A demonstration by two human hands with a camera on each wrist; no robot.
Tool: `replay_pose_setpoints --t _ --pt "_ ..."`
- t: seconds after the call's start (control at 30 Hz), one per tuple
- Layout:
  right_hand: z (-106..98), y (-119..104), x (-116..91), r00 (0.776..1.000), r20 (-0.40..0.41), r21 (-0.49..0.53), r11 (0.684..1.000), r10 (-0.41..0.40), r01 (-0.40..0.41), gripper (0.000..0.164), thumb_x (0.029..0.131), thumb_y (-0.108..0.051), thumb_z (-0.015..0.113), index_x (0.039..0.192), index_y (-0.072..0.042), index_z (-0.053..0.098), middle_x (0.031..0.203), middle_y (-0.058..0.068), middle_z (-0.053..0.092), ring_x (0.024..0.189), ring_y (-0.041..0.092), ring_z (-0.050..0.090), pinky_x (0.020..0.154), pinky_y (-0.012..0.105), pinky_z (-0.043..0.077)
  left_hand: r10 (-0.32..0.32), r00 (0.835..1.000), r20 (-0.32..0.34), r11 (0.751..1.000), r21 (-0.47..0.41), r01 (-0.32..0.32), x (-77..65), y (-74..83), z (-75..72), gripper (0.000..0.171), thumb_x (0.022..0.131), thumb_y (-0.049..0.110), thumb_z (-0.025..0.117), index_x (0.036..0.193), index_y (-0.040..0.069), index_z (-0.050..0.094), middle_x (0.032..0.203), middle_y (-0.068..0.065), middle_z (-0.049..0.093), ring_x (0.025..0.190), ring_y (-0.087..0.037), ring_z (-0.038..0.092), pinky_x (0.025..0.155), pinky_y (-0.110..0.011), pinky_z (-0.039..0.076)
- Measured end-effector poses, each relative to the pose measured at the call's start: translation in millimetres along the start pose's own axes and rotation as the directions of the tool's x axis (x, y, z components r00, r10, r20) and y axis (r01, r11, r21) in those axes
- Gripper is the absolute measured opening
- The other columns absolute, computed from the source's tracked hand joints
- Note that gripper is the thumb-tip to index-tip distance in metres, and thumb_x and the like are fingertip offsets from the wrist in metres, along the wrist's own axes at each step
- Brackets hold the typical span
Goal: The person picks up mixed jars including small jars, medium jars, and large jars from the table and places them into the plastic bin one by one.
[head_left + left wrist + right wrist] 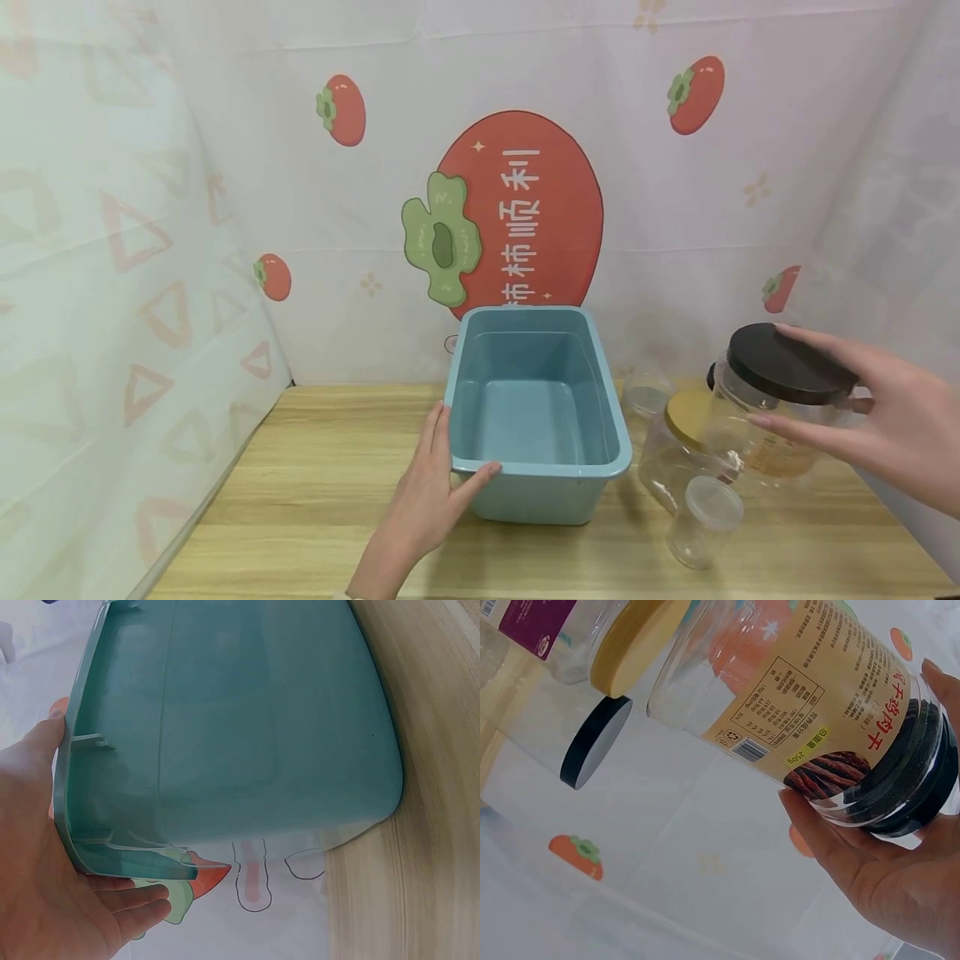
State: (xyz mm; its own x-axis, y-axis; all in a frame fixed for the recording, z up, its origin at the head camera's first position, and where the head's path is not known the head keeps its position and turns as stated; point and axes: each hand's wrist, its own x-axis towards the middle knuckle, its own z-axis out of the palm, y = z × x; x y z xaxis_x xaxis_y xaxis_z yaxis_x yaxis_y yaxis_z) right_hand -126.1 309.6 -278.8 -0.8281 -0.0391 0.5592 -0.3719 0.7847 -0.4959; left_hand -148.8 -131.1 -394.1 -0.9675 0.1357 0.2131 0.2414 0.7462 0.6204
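Observation:
My left hand (423,493) rests on the near left corner of a blue plastic bin (525,498), thumb along its front rim and fingers along the left side. In the left wrist view the fingers (135,906) extend past the bin's corner, just under the rim. On the right, my right hand (911,417) grips a clear plastic jar with a black lid (791,364) around its lid end, holding it above the table. A tan printed label (810,697) covers part of the jar, and it looks see-through below the lid.
Beside the bin's right side stand a clear jar with a gold lid (682,419) and a small lidded plastic cup (705,521). Another clear container (647,396) is behind them. A black-lidded container (596,742) shows in the right wrist view. Printed cloth (360,208) hangs behind the wooden table (315,500).

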Motion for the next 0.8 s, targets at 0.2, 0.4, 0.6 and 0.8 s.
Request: replay_pose_setpoints --t 0.2,0.4,0.6,0.8 --pt "1 -4 4 1.0 0.017 -0.03 0.999 -0.025 0.026 0.097 0.064 -0.023 0.104 0.15 -0.024 0.06 0.118 -0.043 0.053 0.095 -0.027 0.049 0.068 -0.004 0.043 -0.029 0.999 0.015 1.0 -0.012 0.029 -1.4 0.4 -0.7 0.113 0.095 0.079 0.054 0.168 0.004 0.015 0.176 -0.01 0.013 0.154 -0.037 0.037 0.119 -0.061 0.045" --pt "4 -9 9 1.0 0.018 -0.059 0.998 -0.026 0.027 0.097 0.064 -0.026 0.104 0.151 -0.023 0.06 0.125 -0.017 0.061 0.091 -0.029 0.049 0.065 -0.003 0.044 -0.014 1.0 0.011 1.0 -0.007 0.014 -0.6 0.1 0.4 0.112 0.095 0.079 0.054 0.168 0.003 0.015 0.176 -0.011 0.013 0.154 -0.037 0.037 0.12 -0.06 0.045" --pt "8 -16 13 0.999 0.027 -0.043 0.998 -0.047 0.048 0.096 0.066 -0.025 0.103 0.15 -0.015 0.059 0.127 0.021 0.067 0.095 -0.03 0.044 0.068 -0.005 0.041 0.003 1.0 0.0 1.0 0.002 -0.003 -0.6 0.5 1.2 0.111 0.096 0.078 0.054 0.167 0.002 0.016 0.176 -0.012 0.015 0.154 -0.037 0.038 0.119 -0.06 0.045" --pt "15 -24 19 0.997 0.04 -0.054 0.997 -0.059 0.061 0.094 0.066 -0.03 0.103 0.149 -0.019 0.061 0.134 0.021 0.066 0.099 -0.026 0.043 0.071 0.001 0.036 -0.008 1.0 -0.002 1.0 0.007 0.008 -1.7 0.7 0.8 0.111 0.096 0.077 0.054 0.168 0.002 0.016 0.176 -0.012 0.015 0.153 -0.037 0.039 0.118 -0.06 0.046"
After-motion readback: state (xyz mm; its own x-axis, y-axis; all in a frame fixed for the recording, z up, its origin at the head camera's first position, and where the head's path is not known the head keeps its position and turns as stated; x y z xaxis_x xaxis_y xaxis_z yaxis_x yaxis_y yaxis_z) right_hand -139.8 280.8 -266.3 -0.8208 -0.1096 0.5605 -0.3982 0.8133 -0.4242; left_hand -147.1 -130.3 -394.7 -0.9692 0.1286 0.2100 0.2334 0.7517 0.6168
